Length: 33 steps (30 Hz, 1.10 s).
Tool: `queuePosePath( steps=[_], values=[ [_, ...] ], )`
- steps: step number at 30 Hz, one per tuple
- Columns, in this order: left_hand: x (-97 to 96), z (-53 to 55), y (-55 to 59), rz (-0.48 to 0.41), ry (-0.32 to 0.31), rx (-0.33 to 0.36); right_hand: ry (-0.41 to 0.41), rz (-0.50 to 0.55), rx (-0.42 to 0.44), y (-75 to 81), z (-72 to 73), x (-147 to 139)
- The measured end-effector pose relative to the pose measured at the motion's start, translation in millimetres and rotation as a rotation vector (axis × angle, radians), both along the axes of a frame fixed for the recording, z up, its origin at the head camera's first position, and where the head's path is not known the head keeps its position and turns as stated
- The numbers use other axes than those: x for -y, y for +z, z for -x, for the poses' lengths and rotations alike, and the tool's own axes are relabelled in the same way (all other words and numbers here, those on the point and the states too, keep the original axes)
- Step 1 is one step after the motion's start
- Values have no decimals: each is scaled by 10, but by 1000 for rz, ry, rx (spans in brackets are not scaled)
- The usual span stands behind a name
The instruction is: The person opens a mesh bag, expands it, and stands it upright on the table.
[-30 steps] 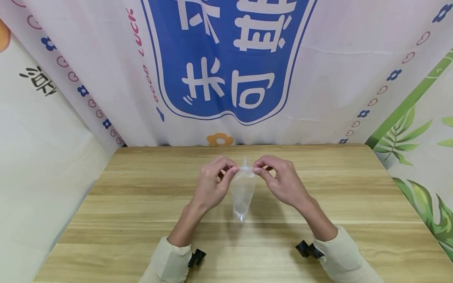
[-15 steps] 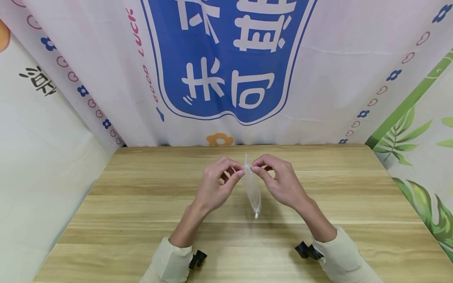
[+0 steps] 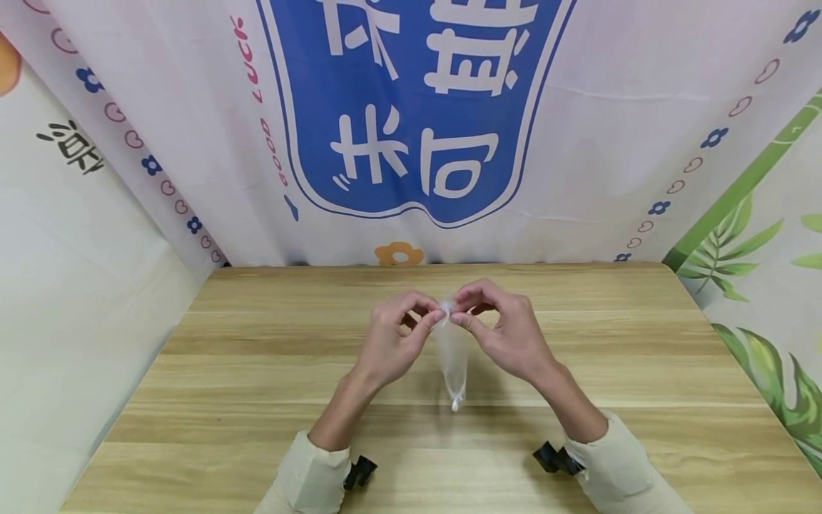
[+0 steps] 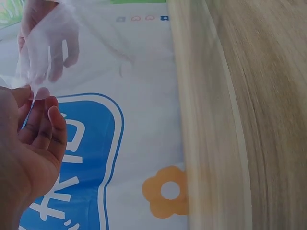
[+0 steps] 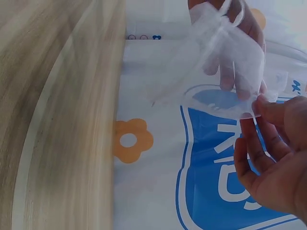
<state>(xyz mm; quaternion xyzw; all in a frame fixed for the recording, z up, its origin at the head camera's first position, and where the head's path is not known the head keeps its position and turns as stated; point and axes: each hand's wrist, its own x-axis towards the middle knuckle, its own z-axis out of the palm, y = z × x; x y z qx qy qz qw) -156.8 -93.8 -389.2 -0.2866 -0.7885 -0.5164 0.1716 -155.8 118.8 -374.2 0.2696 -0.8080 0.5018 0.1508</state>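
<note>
A translucent, whitish plastic bag (image 3: 453,360) hangs between the two hands in the head view, its lower end gathered into a small knot. The left hand (image 3: 393,335) pinches the upper end of the bag between thumb and index finger. From the other side, the right hand (image 3: 506,330) pinches the same end, its fingertips close to the left ones. In the right wrist view the bag (image 5: 211,57) spreads out thin, and the fingers of the far hand show through it. Left wrist view: the bag's film (image 4: 53,28) covers part of the opposite hand.
Below the hands lies a wood-grain table (image 3: 257,400). A white cloth with a blue printed panel (image 3: 417,107) hangs behind its far edge. Small black devices (image 3: 557,458) sit by both sleeves. Leaf-printed cloth (image 3: 758,285) stands to the right.
The hands have come closer together at the bag's upper end. The bag's body swung right, then partly back, and looks narrower. The thin tip that stood above the fingers no longer sticks up.
</note>
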Motion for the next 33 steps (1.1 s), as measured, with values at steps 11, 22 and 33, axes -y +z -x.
queuePosePath(
  steps=[11,22,33],
  values=[
    [94,53,41,10,38,-83,-73,-15,-53,50,13,-74],
    [62,47,15,47,59,-90,-78,40,-80,34,2,-34],
    [5,20,0,-61,55,-44,-15,97,-49,6,2,3]
  ],
)
